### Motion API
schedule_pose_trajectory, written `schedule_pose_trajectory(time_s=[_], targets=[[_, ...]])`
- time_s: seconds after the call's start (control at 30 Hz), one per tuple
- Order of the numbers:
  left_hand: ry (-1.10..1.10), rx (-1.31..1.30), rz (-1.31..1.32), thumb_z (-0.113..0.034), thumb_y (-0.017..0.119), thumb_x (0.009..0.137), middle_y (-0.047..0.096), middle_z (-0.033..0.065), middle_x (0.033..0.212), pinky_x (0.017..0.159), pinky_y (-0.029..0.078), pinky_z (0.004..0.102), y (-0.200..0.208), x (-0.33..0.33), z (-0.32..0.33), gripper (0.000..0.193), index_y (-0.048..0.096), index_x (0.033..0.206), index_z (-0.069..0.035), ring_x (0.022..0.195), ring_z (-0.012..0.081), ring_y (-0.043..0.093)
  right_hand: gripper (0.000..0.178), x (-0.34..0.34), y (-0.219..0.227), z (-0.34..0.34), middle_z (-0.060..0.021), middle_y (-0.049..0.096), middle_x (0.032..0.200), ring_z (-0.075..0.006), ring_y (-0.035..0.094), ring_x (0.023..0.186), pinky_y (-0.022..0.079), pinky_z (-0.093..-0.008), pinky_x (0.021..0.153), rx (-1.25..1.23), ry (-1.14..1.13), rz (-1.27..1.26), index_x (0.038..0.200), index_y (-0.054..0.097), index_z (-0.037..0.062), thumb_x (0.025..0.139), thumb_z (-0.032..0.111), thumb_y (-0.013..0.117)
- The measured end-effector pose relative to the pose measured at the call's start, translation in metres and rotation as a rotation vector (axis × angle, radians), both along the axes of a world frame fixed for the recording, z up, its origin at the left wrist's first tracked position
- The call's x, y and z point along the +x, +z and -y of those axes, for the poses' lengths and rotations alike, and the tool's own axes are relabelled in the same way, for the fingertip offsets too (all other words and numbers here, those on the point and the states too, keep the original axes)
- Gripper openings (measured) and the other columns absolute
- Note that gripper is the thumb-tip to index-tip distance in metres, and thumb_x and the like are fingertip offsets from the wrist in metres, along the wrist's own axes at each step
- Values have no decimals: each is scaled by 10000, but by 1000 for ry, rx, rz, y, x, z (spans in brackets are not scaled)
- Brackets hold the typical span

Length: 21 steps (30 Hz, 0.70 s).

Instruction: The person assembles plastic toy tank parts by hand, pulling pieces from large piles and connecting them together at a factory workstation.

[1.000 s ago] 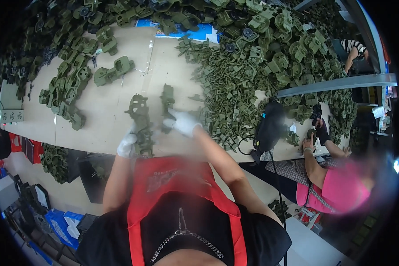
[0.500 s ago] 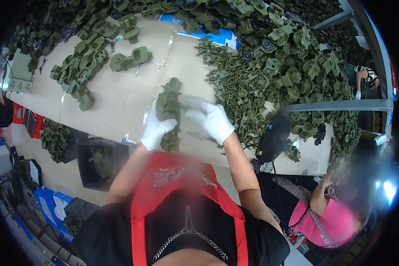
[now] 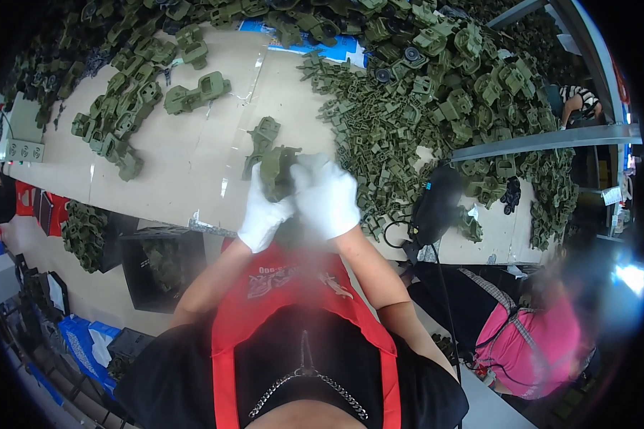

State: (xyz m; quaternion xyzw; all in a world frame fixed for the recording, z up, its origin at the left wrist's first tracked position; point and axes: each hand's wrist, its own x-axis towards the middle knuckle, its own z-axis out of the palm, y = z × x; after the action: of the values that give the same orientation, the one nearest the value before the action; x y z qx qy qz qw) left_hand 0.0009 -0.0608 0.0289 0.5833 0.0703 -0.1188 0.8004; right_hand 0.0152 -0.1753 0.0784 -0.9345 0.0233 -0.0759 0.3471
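Observation:
My gloved left hand (image 3: 266, 218) is wrapped round an olive-green moulded plastic part (image 3: 276, 171), which looks like a toy vehicle body, above the near edge of the table. Up against that part's right side is my gloved right hand (image 3: 327, 199), its fingers curled in and blurred. Whatever those fingers pinch is too small or hidden to name. Just beyond the held part, another green plastic body (image 3: 265, 134) lies on the table. To the right of my right hand spreads a heap of small green plastic pieces (image 3: 379, 136).
Larger green bodies (image 3: 472, 79) are piled at the back right, and a row of them (image 3: 132, 100) lies at the left. A black device (image 3: 436, 204) on a cable stands by the right front edge. A metal bar (image 3: 544, 145) crosses the right side. Another person (image 3: 537, 343) sits at the right.
My right hand has moved in from the right and now meets the held part. My left hand has turned that part, and it now shows apart from the body lying behind it.

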Motion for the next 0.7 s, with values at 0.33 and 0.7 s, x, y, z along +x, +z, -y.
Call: schedule_pose_trajectory(time_s=[0.33,0.7], targets=[[92,45,41,77,528,744,531,83,1100,701,518,272,-4,-14,0,605,350,1301,-78,911,147,568,137,-14,-14,-6,-166,674,793,-355,668,713,548,-417,653,-3,21,279,870,657,47,831,178,656],[-165,-325,-335,-92,706,710,588,107,1169,782,534,342,-26,-31,-52,676,438,1327,-41,928,216,628,472,46,-68,73,-131,698,1035,-193,669,839,530,-307,710,624,309,-612,1203,622,33,767,174,738]])
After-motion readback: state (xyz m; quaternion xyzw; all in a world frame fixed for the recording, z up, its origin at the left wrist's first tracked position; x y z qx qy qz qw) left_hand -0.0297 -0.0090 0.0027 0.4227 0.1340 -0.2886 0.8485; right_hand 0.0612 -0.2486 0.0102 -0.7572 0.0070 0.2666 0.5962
